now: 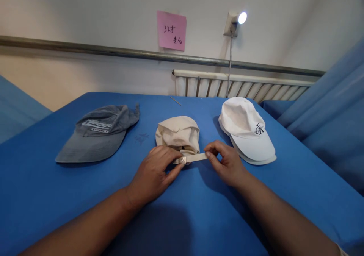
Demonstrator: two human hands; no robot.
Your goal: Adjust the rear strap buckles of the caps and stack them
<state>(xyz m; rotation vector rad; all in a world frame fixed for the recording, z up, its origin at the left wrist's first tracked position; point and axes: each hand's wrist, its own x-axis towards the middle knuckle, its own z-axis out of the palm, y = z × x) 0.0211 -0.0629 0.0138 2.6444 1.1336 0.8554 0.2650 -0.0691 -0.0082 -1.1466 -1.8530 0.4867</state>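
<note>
A beige cap (178,131) lies in the middle of the blue-covered surface, its back opening and strap facing me. My left hand (159,169) pinches the metal buckle (182,160) of the strap between thumb and fingers. The free end of the beige strap (196,157) stretches out to the right, where my right hand (226,163) grips its tip between thumb and index finger. The strap looks taut between both hands. The cap's brim is hidden from view.
A grey cap (99,133) with white lettering lies at the left. Stacked white caps (244,123) sit at the right. A thin stick (175,100) lies near the back edge. Behind are a radiator (204,85), a rail (113,51) and a plugged-in cable (229,66); blue curtains (335,116) hang right.
</note>
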